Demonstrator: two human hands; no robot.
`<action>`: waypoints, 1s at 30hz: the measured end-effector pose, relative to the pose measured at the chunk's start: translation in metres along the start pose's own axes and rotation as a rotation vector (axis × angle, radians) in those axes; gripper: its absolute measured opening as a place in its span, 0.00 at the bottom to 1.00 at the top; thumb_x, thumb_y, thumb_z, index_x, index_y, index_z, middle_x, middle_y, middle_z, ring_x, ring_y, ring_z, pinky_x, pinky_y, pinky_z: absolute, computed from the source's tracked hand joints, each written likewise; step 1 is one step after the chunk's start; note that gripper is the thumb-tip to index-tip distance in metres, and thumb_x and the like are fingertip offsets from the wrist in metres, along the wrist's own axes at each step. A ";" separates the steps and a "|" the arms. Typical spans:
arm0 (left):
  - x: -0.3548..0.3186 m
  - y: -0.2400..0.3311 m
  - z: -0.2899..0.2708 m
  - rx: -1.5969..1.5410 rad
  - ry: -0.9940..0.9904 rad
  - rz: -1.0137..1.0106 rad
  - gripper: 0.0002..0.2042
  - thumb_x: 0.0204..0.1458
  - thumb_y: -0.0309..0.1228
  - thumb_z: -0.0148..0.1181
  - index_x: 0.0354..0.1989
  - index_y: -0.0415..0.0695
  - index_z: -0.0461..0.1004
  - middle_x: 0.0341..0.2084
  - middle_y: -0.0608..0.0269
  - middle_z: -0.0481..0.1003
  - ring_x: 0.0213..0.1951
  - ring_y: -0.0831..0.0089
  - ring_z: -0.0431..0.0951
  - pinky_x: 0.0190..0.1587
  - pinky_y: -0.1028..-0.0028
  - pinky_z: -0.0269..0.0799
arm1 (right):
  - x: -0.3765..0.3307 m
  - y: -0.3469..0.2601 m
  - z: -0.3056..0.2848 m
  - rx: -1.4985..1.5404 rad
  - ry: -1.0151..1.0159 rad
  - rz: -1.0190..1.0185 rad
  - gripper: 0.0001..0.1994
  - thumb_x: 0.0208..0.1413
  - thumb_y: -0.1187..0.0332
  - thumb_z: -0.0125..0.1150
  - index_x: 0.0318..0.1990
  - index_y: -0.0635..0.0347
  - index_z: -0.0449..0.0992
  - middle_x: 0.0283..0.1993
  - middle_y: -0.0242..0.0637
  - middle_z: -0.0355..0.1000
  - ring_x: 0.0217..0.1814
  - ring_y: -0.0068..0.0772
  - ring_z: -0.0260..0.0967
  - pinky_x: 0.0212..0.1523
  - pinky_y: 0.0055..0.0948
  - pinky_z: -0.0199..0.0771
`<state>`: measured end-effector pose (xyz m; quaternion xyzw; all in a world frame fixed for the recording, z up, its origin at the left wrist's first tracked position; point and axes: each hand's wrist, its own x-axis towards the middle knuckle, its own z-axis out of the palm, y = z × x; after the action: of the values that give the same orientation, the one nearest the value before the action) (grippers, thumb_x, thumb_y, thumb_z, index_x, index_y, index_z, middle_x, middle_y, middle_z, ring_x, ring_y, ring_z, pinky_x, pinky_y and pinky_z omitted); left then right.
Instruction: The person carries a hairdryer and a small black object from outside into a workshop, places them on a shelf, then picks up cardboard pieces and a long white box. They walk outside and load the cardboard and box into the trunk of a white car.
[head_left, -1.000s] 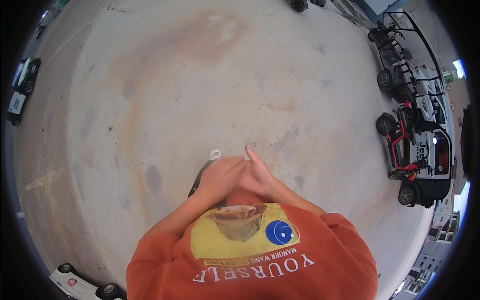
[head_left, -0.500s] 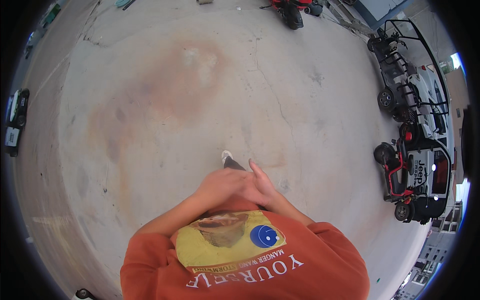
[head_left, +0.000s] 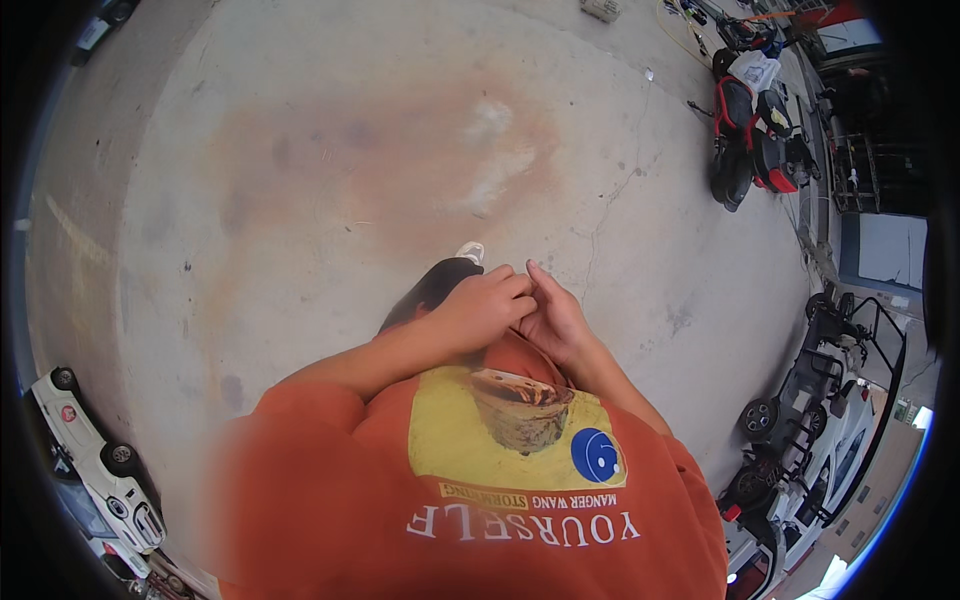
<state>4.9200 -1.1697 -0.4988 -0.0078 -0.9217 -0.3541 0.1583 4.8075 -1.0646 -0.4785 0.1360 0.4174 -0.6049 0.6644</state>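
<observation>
My left hand (head_left: 485, 308) is in front of my waist, its fingers curled in against my other hand. Anything inside them is hidden. Touching it from the right is my right hand (head_left: 558, 318), cupped, with the thumb stretched out and apart. Its other fingers are partly covered by the left hand. Just below both hands is my orange sweatshirt (head_left: 500, 345), with a yellow printed picture on the chest. Beyond them shows one light shoe (head_left: 470, 253) below a dark trouser leg (head_left: 440, 285).
Stained concrete floor (head_left: 300, 230) spreads ahead. Red-and-black scooters (head_left: 750, 135) stand at the far right, with a black open-frame cart (head_left: 800, 385) nearer. A white toy-like vehicle (head_left: 100, 455) is at the lower left. A block (head_left: 600, 10) lies at the far edge.
The view has swung to the right, bringing the scooters further in. My left fingers have curled, where that hand lay flatter across the right one. A leg shows more.
</observation>
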 end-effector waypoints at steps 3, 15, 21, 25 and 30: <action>0.080 -0.037 0.002 -0.091 0.062 -0.035 0.08 0.36 0.25 0.55 0.29 0.44 0.74 0.31 0.66 0.70 0.34 0.67 0.69 0.34 0.73 0.70 | 0.027 -0.086 -0.008 -0.006 -0.019 0.033 0.20 0.61 0.55 0.43 0.45 0.66 0.66 0.44 0.44 0.68 0.48 0.38 0.68 0.50 0.40 0.67; 0.156 -0.143 -0.066 -1.199 0.801 -0.981 0.07 0.53 0.23 0.54 0.39 0.37 0.71 0.32 0.66 0.70 0.36 0.81 0.70 0.40 0.80 0.68 | 0.206 -0.243 0.087 -0.577 -0.229 0.583 0.23 0.60 0.52 0.45 0.45 0.66 0.68 0.43 0.45 0.71 0.45 0.36 0.70 0.48 0.33 0.71; 0.120 -0.214 -0.107 -1.724 1.258 -0.867 0.05 0.53 0.22 0.48 0.37 0.36 0.67 0.30 0.63 0.68 0.34 0.77 0.68 0.38 0.79 0.65 | 0.303 -0.239 0.168 -0.950 -0.280 0.783 0.21 0.60 0.53 0.46 0.41 0.66 0.71 0.39 0.44 0.73 0.40 0.35 0.72 0.43 0.30 0.73; 0.081 -0.292 -0.131 -1.821 1.341 -0.804 0.05 0.46 0.23 0.44 0.29 0.37 0.66 0.25 0.61 0.67 0.28 0.76 0.65 0.30 0.78 0.60 | 0.387 -0.207 0.210 -1.121 -0.260 0.747 0.18 0.60 0.56 0.47 0.38 0.65 0.73 0.36 0.41 0.74 0.37 0.31 0.72 0.40 0.29 0.73; 0.021 -0.392 -0.143 -1.787 1.331 -0.984 0.05 0.44 0.26 0.42 0.25 0.39 0.65 0.19 0.63 0.65 0.22 0.77 0.61 0.25 0.79 0.56 | 0.529 -0.152 0.238 -1.508 -0.337 0.631 0.16 0.58 0.58 0.52 0.33 0.65 0.73 0.28 0.36 0.72 0.29 0.26 0.72 0.32 0.23 0.74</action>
<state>4.8911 -1.5593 -0.6472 0.4193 0.0034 -0.8209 0.3877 4.7181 -1.6280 -0.6634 -0.3268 0.5478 0.0390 0.7692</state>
